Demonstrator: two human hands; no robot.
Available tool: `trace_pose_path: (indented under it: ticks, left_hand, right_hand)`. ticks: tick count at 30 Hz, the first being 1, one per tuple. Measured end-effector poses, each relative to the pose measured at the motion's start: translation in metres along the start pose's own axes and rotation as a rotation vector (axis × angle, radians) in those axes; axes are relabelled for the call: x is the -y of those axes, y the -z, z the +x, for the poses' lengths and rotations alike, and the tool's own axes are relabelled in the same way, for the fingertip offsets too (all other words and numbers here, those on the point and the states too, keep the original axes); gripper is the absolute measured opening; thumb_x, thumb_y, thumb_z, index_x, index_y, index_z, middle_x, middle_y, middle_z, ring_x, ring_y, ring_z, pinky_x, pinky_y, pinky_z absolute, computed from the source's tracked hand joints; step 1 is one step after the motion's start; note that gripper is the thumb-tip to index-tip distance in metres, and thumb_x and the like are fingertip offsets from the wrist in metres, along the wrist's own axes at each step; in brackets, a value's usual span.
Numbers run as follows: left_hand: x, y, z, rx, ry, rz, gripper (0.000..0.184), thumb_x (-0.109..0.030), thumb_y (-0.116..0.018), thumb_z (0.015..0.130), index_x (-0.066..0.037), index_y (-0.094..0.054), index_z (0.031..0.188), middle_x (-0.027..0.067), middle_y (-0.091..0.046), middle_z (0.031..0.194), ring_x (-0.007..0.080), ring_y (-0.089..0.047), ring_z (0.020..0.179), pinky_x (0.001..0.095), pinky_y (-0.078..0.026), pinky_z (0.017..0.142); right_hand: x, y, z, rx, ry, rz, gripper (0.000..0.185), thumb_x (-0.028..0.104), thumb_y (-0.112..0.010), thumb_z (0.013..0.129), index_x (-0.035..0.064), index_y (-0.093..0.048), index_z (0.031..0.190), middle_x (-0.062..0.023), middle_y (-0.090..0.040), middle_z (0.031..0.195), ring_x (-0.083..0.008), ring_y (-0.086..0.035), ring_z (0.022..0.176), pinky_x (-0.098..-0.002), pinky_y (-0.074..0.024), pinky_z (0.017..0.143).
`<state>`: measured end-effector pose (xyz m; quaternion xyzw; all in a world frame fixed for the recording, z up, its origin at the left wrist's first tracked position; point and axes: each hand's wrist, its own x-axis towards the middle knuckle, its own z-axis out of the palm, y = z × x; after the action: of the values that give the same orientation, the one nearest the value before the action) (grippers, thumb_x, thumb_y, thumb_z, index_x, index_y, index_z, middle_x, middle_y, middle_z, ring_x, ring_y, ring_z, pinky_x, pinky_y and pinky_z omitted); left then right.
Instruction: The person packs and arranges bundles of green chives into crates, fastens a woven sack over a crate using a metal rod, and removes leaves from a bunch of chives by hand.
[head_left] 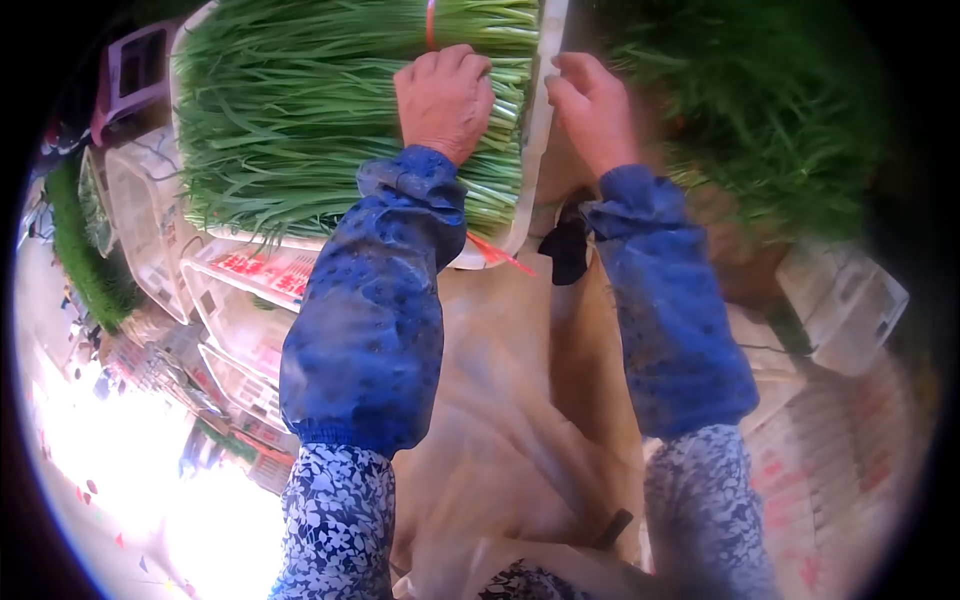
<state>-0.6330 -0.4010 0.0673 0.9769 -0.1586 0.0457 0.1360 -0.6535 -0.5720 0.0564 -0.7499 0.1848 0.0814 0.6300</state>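
Note:
Long green leafy stalks (290,120) lie in bundles in a white crate (538,130), their pale cut ends toward its right wall. On top of them rests my left hand (445,100), its fingers curled down into the stalks, just below an orange-red band (430,24). My right hand (592,105) is just right of the crate's right wall, thumb and forefinger bent close together; whether anything is between them is too small to tell. A red-orange strip (500,254) hangs over the crate's lower right corner.
More loose greens (770,120) lie at the right. Empty translucent crates (150,210) stand at the left, and another translucent container (845,305) is at the right. A tan apron (490,400) covers my lap, with a dark shoe (566,250) beyond it.

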Motion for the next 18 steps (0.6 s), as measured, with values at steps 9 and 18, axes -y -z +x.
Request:
trace_pose_path:
  ticks: [9,18]
  left_hand:
    - [0.004,0.004,-0.008,-0.050,-0.012,-0.066,0.015,-0.019,-0.056,0.075,-0.017,-0.059,0.090,-0.0048,-0.057,0.099,0.0175,-0.051,0.095,0.0354,-0.034,0.084]
    - [0.005,0.006,-0.012,-0.055,-0.009,-0.101,0.017,-0.019,-0.057,0.075,-0.016,-0.058,0.092,-0.0015,-0.056,0.103,0.0198,-0.051,0.099,0.0368,-0.035,0.086]
  right_hand:
    - [0.006,-0.030,0.004,0.001,-0.241,0.071,0.027,0.014,-0.069,0.071,-0.0012,-0.066,0.094,-0.0072,-0.064,0.069,-0.0138,-0.058,0.056,-0.0283,-0.0465,0.050]
    - [0.011,-0.026,0.015,0.034,-0.266,-0.149,0.021,0.016,-0.067,0.072,-0.0011,-0.066,0.085,-0.0093,-0.063,0.066,-0.0141,-0.058,0.056,-0.0292,-0.0474,0.052]
